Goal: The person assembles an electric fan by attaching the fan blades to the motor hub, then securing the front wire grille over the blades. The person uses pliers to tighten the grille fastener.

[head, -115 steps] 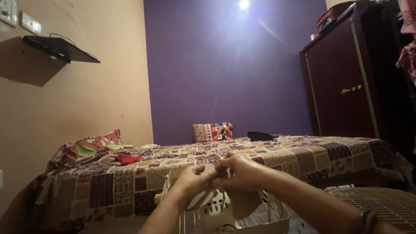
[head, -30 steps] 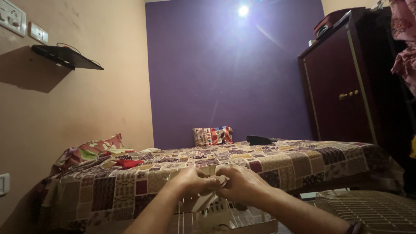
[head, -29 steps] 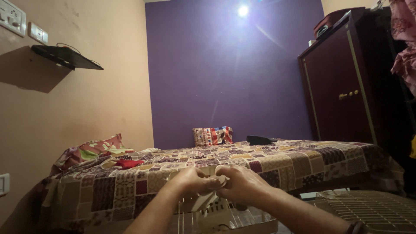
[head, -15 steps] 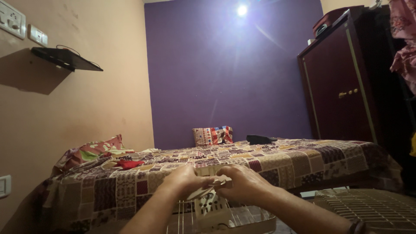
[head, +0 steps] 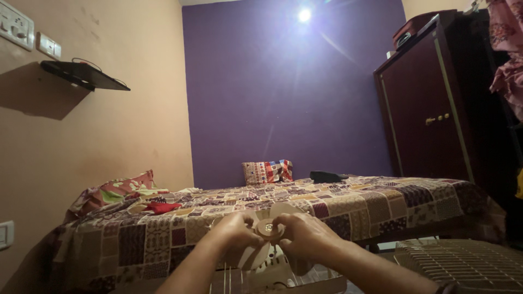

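A cream fan blade (head: 265, 231) is gripped at its hub by the left hand (head: 235, 231) and right hand (head: 303, 235), just before the bed edge (head: 163, 218).

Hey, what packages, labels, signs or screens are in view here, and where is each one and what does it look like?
No packages, labels or signs show.
Flat dark device: on a small wall shelf at upper left, thin, black, a cable at its back; whether it is a screen cannot be told.
Switch plates: on the peach wall above that shelf, pale rectangles.
Fan blade: cream plastic, held by the left hand and right hand; no label shows.
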